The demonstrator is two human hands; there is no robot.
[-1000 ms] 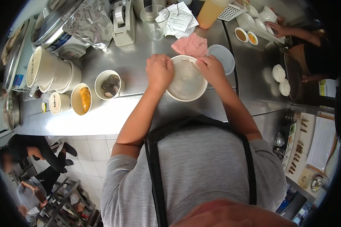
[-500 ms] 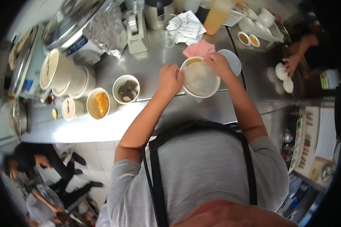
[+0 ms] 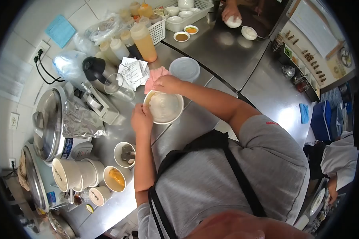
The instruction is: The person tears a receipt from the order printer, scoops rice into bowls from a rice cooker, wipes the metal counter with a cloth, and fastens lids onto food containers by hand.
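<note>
A white paper bowl [image 3: 181, 115] stands on the steel counter in front of me. A translucent plastic lid [image 3: 164, 106] lies over its top, and a strip of yellowish contents shows at the rim on the far left side. My left hand [image 3: 143, 118] is closed on the bowl's left edge, its fingertips partly hidden. My right hand [image 3: 167, 84] is closed at the far rim, fingers bent down on the lid's edge. A pink cloth [image 3: 155, 76] lies just beyond my right hand. Near it sits a round tub with a bluish translucent lid [image 3: 184, 69].
At left stand a paper bowl with dark grey pieces [image 3: 127, 153], another with orange food [image 3: 116, 177], and stacked paper tubs [image 3: 66, 175]. Farther back are a tape dispenser [image 3: 101, 105], receipts [image 3: 132, 71] and a squeeze bottle [image 3: 143, 43]. Another person's hand [image 3: 231, 14] holds a white bowl.
My view has turned to the right, so the counter appears rotated. Both hands stay on the lidded bowl, the right hand still at its far rim. The other person's hand has lifted a white bowl.
</note>
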